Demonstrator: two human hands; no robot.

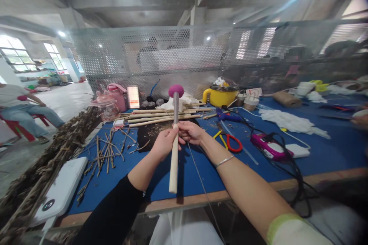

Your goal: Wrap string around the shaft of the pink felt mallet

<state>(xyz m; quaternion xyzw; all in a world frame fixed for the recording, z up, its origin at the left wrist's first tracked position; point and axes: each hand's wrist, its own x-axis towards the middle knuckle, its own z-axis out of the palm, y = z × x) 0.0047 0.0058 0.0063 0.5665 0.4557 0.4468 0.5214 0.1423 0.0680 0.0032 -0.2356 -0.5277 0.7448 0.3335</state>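
My left hand is closed round a pale wooden stick held upright over the blue table. On the stick's grey upper part sits a round magenta ball. My right hand pinches the stick from the right at the same height. A thin thread runs down from my right hand toward me. A silver bangle is on my right wrist.
Long bamboo sticks and dry twigs lie behind and left of my hands. Red-and-yellow scissors, a pink device with black cable, white cloth and a yellow pot are to the right. A seated person is far left.
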